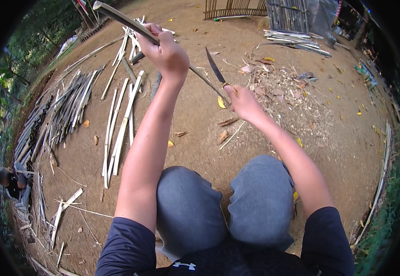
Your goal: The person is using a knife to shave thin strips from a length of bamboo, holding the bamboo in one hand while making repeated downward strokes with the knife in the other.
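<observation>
L hand (pixel 167 54) gripped bamboo strip (pixel 125 20), approx 11 o'clock; R hand (pixel 243 102), approx 2 o'clock, gripped knife (pixel 214 67) angled twd 11.

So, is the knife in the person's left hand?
No, the right hand grips the knife, while the left hand holds a long strip.

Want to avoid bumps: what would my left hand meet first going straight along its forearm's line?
Your left hand, gripping a strip, seems to have a free way over the ground, though depth is unclear.
</observation>
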Tool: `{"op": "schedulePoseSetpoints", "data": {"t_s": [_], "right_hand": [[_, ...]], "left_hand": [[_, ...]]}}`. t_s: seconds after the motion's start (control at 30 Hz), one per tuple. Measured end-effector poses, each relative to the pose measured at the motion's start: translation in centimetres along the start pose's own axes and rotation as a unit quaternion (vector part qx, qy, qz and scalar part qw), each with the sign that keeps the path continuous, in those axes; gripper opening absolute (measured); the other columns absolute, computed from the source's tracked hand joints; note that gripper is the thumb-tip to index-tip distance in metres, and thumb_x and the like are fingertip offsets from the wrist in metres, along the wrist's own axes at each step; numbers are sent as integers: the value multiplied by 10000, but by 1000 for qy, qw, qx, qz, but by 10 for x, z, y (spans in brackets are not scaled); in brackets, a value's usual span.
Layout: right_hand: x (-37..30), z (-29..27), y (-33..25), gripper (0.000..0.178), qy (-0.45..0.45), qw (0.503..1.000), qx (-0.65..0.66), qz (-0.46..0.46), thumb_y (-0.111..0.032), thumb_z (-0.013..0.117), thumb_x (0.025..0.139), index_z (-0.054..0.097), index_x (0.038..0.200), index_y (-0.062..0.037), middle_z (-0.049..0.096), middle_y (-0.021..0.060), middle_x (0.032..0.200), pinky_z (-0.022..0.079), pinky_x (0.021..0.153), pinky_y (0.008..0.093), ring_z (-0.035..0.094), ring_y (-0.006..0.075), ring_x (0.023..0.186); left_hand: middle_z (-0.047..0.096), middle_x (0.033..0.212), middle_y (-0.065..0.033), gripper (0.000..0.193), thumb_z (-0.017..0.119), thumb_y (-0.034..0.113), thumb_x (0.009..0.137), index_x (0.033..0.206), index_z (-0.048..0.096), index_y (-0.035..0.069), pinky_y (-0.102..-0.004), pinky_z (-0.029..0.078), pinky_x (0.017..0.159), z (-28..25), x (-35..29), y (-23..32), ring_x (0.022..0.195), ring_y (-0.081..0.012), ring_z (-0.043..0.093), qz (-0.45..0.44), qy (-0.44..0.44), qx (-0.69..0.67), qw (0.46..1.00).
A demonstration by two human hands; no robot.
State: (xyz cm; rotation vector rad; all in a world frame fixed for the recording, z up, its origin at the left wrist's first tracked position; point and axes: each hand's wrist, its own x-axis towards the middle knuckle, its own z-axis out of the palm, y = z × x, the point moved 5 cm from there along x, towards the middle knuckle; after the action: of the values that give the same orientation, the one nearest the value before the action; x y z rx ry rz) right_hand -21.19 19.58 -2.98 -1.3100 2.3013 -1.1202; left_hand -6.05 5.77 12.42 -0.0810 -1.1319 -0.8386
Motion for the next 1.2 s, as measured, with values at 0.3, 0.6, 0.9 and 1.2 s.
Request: {"op": "schedulePoseSetpoints", "data": {"t_s": [0.3,0.6,0.9,1.2], "right_hand": [[6,-47,-51,454,147,985,22,-86,-339,428,1072,650,975,46,644,206,699,530,573,474,631,317,565],[-9,-24,-70,451,-17,979,-203,26,-345,410,1065,667,1025,23,705,258,968,545,843,519,701,398,953],[-9,-13,-44,451,-65,966,-245,48,-356,484,1036,689,1018,45,702,264,999,531,844,506,682,428,978],[-14,-4,7,328,-27,995,-71,59,-247,608,938,639,1084,45,697,233,1015,522,859,450,685,375,942]], "left_hand": [[383,828,-10,101,474,8,827,875,403,62,-253,307,638,8,-6,7,734,-96,342,-2,-11,-1,1000],[373,822,4,106,485,14,841,860,397,70,-243,290,626,3,-2,3,706,-80,324,-25,-24,16,999],[401,851,-13,98,481,17,872,896,398,63,-229,331,653,12,-9,4,754,-86,360,-8,-86,36,996],[385,747,-32,99,471,-17,819,875,404,29,-268,328,574,22,-11,4,668,-110,357,35,-70,11,997]]}}
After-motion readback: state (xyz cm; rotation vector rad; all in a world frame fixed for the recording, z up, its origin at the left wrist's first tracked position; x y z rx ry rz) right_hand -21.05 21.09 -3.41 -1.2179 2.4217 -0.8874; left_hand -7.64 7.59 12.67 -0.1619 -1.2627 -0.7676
